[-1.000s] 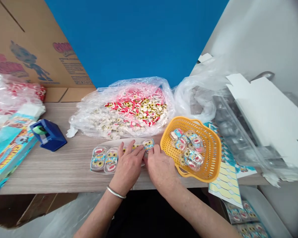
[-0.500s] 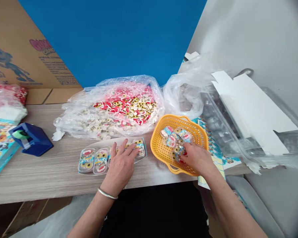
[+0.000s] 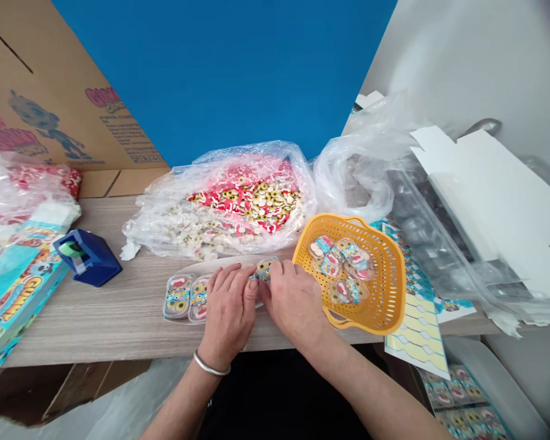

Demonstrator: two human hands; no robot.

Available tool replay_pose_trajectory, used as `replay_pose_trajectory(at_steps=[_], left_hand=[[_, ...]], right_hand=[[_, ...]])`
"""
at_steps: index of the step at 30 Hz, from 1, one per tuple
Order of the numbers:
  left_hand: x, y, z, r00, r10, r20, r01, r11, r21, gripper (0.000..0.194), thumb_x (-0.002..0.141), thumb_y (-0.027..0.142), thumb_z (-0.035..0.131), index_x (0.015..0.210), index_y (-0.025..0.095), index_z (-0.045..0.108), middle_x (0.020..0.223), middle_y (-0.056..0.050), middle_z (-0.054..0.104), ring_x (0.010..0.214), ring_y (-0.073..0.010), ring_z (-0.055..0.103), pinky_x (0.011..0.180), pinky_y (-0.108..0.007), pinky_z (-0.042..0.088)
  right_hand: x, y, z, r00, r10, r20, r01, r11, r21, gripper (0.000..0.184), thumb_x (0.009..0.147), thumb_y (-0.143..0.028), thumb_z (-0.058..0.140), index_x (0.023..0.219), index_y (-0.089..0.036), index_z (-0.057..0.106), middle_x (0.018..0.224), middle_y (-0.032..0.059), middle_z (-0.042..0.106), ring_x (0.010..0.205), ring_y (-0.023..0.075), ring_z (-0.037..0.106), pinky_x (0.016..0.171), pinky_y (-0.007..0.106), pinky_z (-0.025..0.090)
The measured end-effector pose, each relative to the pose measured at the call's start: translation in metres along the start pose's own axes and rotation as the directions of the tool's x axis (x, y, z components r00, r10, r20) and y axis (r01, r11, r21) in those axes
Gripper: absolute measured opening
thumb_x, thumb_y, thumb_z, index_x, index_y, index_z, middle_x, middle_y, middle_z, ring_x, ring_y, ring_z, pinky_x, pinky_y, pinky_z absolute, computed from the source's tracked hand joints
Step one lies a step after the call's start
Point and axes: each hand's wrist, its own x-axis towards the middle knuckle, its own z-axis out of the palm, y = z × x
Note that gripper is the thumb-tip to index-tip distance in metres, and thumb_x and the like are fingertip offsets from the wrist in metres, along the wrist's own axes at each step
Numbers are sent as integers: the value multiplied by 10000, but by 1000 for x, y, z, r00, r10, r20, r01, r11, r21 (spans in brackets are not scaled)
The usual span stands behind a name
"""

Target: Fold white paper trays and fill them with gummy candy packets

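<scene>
A row of clear plastic candy packs (image 3: 178, 299) with blue labels lies in a shallow open box (image 3: 206, 267) on the table in front of me. My left hand (image 3: 230, 305) rests over the middle packs, its fingers bent downward and slightly apart, and its thumb towards the right. Beside it, my right hand (image 3: 296, 299) is closed at the right end of the row. Its fingers curl at a candy pack (image 3: 266, 269), which shows only partly between the hands. To the right stands a yellow plastic basket (image 3: 385, 275) with several loose candy packs (image 3: 330, 263).
A blue tape dispenser (image 3: 88, 256) stands at left, near a printed candy box (image 3: 22, 299). Behind the row lies a clear bag of loose gummies (image 3: 256, 201). Clear plastic trays (image 3: 421, 226), white card (image 3: 481, 201) and label sheets (image 3: 419, 333) are at right.
My right hand has moved left out of the basket to the row of packs, beside my left hand. The left hand's fingers are now more bent and closer together.
</scene>
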Motion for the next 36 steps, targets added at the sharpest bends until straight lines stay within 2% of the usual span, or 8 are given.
replay_pose_trajectory(at_steps=[5,10,13,16,19,23,28,36], left_hand=[[2,-2,-1,989,13,149,-13,1000,-3,430,1058,399,306,1130,228,694,1153,-70,731,1224,-305,550,1090,-533,324],[4,-4,3,979,42,198,-52,998,44,397,1040,445,378,1178,238,688,1216,-74,718,1295,-335,522,1123,-576,259],[5,-6,6,978,57,200,-71,995,64,371,1036,435,404,1163,243,695,1232,-75,710,1310,-341,514,1125,-584,258],[5,-7,6,982,73,172,-88,993,81,383,1038,444,394,1167,233,687,1222,-80,709,1291,-344,523,1112,-585,272],[7,-6,4,988,97,118,-108,990,88,417,1045,447,361,1177,212,679,1209,-91,709,1252,-332,544,1092,-562,299],[7,-10,-3,993,111,46,-115,989,95,416,1046,442,361,1162,211,687,1207,-87,712,1247,-320,541,1077,-529,325],[4,-27,-15,996,88,-14,-86,991,98,377,1049,387,372,1151,218,694,1217,-78,708,1271,-303,532,1078,-509,344],[-5,-30,-20,997,68,-44,-68,998,15,347,1048,342,389,1145,209,695,1205,-80,712,1248,-293,556,1047,-502,398]], right_hand=[[10,-8,18,999,-3,51,6,997,-71,202,936,-87,467,1014,-150,643,962,142,659,912,282,655,685,350,523],[-7,4,-5,990,-70,125,79,995,-68,205,972,-210,519,1085,-153,680,1057,138,657,905,259,665,670,332,535],[-23,40,-23,997,0,77,5,997,-71,240,1012,-290,485,1093,-178,680,1096,127,668,937,245,673,744,335,530],[-32,91,-29,971,138,194,-103,978,-179,217,979,-206,508,1117,-186,675,1105,117,679,973,258,679,751,330,516],[-32,132,-18,926,202,317,-113,954,-279,298,938,-136,524,1207,-178,646,1155,143,668,1059,290,664,774,334,509],[-29,156,1,924,192,330,-86,947,-311,336,929,-130,523,1249,-138,625,1210,200,631,1093,324,637,828,382,501],[-31,159,-8,962,134,237,-75,967,-245,368,878,-249,635,1219,-112,618,1184,194,632,1105,349,617,895,430,465],[-4,123,-36,982,5,188,-34,988,151,245,823,-317,643,1018,-169,640,988,84,700,849,224,652,752,325,448]])
